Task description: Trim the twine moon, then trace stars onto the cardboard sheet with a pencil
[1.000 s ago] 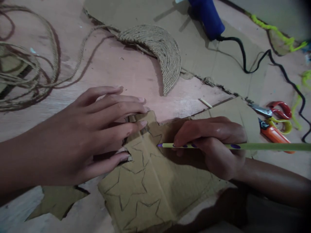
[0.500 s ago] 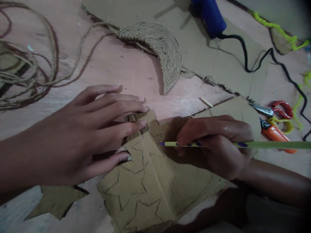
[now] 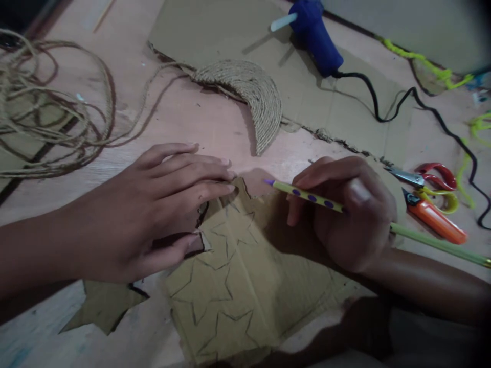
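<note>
My right hand [image 3: 355, 220] grips a yellow-green pencil [image 3: 318, 199] with purple spots. Its purple tip points left, just beyond the upper edge of a brown cardboard piece [image 3: 291, 286] that bears several hand-drawn star outlines. My left hand [image 3: 164, 209] rests on the left side of that cardboard, fingers stretched out and thumb apart. Beside the thumb shows a dark-edged bit of cardboard [image 3: 205, 241], mostly hidden by the hand. Below my left wrist lies a cut-out cardboard star [image 3: 107, 304].
A crescent covered in twine [image 3: 264, 97] trails cord to a loose twine coil [image 3: 76, 122]. On a larger cardboard sheet [image 3: 192, 30] lies a blue glue gun [image 3: 320, 46] with a black cord. Scissors [image 3: 410, 176] and an orange cutter [image 3: 437, 217] lie at right.
The pencil tip has left the star outline near the cardboard's top and moved up, the pencil now tilted. My left index finger has shifted slightly. The whole view has moved a little.
</note>
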{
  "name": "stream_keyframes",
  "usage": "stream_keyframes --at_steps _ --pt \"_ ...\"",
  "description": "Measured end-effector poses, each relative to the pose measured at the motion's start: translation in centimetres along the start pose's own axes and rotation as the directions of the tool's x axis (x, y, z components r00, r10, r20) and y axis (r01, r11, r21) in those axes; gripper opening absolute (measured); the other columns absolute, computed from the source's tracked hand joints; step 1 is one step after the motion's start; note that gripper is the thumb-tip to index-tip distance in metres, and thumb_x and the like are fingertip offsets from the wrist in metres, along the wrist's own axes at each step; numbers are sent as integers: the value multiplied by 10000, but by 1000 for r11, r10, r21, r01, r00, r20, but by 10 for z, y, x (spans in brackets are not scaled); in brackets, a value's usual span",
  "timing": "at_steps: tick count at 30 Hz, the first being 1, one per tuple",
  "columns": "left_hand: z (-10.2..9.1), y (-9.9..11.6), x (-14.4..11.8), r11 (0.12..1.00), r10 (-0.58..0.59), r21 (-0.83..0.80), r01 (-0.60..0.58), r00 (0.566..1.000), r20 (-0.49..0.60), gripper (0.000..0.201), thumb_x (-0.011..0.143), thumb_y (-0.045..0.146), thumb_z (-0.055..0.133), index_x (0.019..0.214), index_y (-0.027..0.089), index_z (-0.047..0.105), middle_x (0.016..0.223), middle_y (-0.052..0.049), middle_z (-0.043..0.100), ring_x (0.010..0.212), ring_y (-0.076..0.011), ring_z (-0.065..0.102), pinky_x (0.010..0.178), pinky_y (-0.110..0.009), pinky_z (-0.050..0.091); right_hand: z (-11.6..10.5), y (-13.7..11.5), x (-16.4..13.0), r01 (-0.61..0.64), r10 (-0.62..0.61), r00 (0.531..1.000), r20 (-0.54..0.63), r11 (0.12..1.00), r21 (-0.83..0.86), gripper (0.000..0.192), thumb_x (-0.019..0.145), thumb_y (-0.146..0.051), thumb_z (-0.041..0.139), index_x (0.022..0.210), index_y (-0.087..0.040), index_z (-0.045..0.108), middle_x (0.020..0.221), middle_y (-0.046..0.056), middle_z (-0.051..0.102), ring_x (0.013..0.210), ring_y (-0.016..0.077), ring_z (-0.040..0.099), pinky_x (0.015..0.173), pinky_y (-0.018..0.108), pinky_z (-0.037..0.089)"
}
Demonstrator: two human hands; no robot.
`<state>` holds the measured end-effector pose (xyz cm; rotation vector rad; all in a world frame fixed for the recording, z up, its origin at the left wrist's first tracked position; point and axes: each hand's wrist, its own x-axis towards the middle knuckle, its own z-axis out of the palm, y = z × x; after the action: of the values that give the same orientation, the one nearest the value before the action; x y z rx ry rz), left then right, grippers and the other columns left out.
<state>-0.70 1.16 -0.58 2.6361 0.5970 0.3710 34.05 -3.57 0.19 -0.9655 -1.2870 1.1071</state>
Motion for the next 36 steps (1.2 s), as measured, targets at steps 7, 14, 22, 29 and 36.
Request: stream_keyframes --at_steps 7,14,22,29,36 --pt "-3 -3 2 1000 21 11 -21 1000 8 636 1290 482 683 1892 323 554 1983 -93 682 1892 -360 616 1682 -606 322 -3 5 -1 31 -30 997 78 999 -14 419 1279 -391 686 1091 -271 1040 1073 94 825 678 209 731 567 392 607" --pt "0 -1 1 1000 14 5 -14 1000 -14 635 1297 460 659 1897 278 557 1977 -109 681 1897 -339 602 1699 -547 265 -8 -2 1 -8 22 989 148 996 -94 280 1215 -257 768 1129 -279 1033 1093 64 856 652 199 743 643 419 642" --pt "0 2 2 1000 -11 8 11 1000 -10 573 1291 419 618 1850 296 576 1966 -103 689 1879 -344 627 1687 -563 292 -8 1 2 18 -6 992 129 996 -93 227 1170 -268 807 1107 -251 1024 1057 48 832 660 185 767 646 414 579" --pt "3 -5 8 998 9 66 -2 994 -108 503 1297 336 650 1793 277 596 1900 -189 726 1754 -392 737 1448 -615 596 -13 9 12 102 -96 994 50 986 -135 247 1165 -278 794 1117 -303 1035 1036 50 808 639 198 718 552 405 548" --pt "3 -1 10 995 -94 16 96 988 -124 397 1341 397 588 1712 253 594 1839 -172 731 1775 -400 695 1425 -606 605 -16 16 33 142 -145 989 -11 977 -161 231 1120 -257 787 976 -239 966 994 64 792 574 172 681 471 367 491"
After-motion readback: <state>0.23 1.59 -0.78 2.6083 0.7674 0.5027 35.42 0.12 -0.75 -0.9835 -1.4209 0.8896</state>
